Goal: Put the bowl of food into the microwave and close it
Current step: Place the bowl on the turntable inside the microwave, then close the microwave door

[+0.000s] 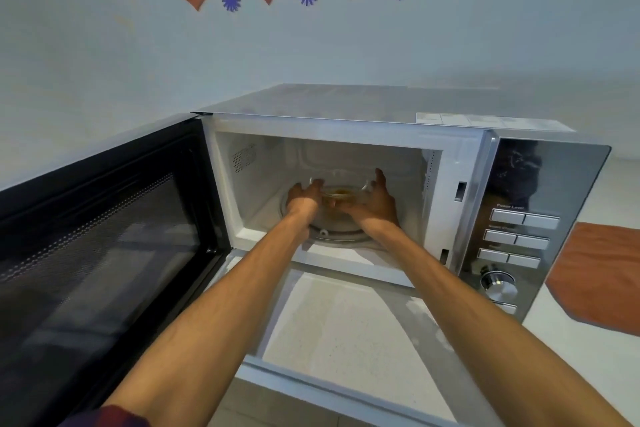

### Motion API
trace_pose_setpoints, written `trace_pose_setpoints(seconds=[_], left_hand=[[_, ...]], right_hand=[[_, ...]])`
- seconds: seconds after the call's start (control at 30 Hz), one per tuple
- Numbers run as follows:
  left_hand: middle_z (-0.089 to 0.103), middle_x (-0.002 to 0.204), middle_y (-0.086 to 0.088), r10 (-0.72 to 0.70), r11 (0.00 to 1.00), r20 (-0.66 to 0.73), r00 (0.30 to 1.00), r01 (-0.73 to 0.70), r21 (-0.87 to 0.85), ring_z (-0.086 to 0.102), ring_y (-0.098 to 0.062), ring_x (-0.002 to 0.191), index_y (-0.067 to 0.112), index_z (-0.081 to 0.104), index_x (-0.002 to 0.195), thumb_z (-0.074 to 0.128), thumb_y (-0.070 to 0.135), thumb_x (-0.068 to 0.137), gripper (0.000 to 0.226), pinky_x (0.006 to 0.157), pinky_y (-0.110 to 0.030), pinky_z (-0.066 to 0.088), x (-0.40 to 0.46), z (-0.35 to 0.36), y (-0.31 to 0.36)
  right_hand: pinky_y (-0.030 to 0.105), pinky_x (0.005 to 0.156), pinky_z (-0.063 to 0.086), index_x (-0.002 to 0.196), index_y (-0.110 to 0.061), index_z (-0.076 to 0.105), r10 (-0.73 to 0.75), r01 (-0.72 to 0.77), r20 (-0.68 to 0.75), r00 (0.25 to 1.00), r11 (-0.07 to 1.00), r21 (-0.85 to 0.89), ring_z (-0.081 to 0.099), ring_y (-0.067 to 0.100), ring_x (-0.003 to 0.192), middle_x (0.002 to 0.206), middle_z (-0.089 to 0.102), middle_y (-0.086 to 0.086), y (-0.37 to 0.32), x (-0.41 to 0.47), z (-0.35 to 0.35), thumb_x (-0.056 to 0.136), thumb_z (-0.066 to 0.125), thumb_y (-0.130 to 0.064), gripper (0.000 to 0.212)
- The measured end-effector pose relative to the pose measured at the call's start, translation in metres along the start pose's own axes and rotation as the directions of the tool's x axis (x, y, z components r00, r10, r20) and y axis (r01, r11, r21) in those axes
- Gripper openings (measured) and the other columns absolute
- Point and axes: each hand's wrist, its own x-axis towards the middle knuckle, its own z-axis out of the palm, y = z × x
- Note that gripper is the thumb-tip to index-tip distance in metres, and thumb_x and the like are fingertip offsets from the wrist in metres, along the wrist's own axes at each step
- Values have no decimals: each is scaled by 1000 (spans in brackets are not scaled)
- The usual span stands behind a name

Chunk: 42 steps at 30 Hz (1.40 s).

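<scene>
A silver microwave (346, 104) stands on the counter with its black door (104, 236) swung wide open to the left. Inside, a clear glass bowl (341, 193) holding yellowish food sits over the glass turntable (343, 236). Both my arms reach into the cavity. My left hand (304, 194) grips the bowl's left rim. My right hand (375, 199) cups its right side with the fingers raised along the rim. Whether the bowl rests on the turntable or hangs just above it cannot be told.
The control panel (519, 236) with buttons and a dial (498, 282) is on the microwave's right. An orange cloth (602, 274) lies on the white counter (346, 333) to the right. The wall behind carries orange and blue decorations.
</scene>
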Motion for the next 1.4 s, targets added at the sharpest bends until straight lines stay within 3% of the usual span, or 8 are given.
trace_pose_setpoints(seconds=[0.13, 0.27, 0.43, 0.63, 0.87, 1.1, 1.23, 1.4], left_hand=[[58, 133, -12, 38, 998, -40, 998, -39, -39, 54, -32, 119, 11, 50, 134, 52, 33, 94, 46, 104, -44, 44, -23, -17, -4], [50, 144, -9, 143, 989, -46, 989, -142, 40, 48, -30, 130, 12, 42, 142, 48, 31, 96, 50, 111, -45, 38, -58, -35, 2], [37, 155, -3, 378, 886, 26, 925, -370, 279, 31, -25, 143, 15, 32, 149, 49, 33, 97, 58, 114, -39, 27, -117, -59, 10], [22, 161, -4, 598, 596, 161, 785, -570, 566, 25, -23, 147, 17, 24, 151, 49, 38, 94, 66, 115, -41, 26, -195, -122, 18], [26, 157, -16, 681, 192, 283, 676, -537, 821, 20, -27, 147, 8, 28, 148, 48, 47, 88, 74, 121, -51, 9, -257, -186, 38], [36, 153, -15, 786, 11, 288, 547, -479, 878, 32, -29, 142, 8, 34, 144, 44, 51, 88, 72, 118, -55, 13, -309, -241, 68], [32, 154, -19, 741, 5, 234, 629, -353, 935, 29, -35, 143, 6, 33, 145, 45, 53, 87, 75, 117, -59, 12, -323, -264, 80], [49, 141, -21, 639, -34, 155, 754, -173, 984, 42, -35, 133, 3, 48, 134, 45, 53, 87, 68, 116, -59, 13, -332, -287, 85]], right_hand=[[34, 106, 42, 151, -24, 23, -83, 83, 13, 996, 996, 17, 48, 25, 130, 148, 46, 4, -8, -28, -11, 72, 83, -35, 99], [24, 91, 41, 142, -17, 36, -163, 165, 57, 985, 986, -30, 56, 24, 118, 131, 57, 5, -24, -63, -22, 82, 76, -27, 73], [41, 110, 34, 151, -14, 21, -239, 247, 66, 969, 908, -338, 37, 31, 139, 155, 34, 13, -43, -101, -30, 86, 65, -48, 86], [49, 119, 22, 154, -13, 11, -356, 337, 90, 930, 731, -593, 13, 29, 150, 163, 11, 11, -78, -176, -42, 88, 59, -53, 90], [50, 119, 17, 154, -12, 9, -428, 376, 132, 894, 559, -739, 12, 31, 150, 163, 9, 13, -118, -243, -60, 88, 56, -54, 91], [50, 118, 19, 153, -11, 12, -509, 419, 159, 846, 448, -790, 14, 32, 149, 162, 13, 15, -158, -287, -73, 88, 56, -53, 89], [49, 117, 20, 153, -10, 14, -556, 437, 160, 816, 411, -800, 14, 32, 149, 161, 16, 15, -180, -305, -79, 88, 55, -53, 88], [49, 117, 21, 152, -9, 14, -590, 454, 180, 787, 357, -816, 16, 32, 148, 161, 17, 16, -196, -322, -84, 89, 53, -53, 86]])
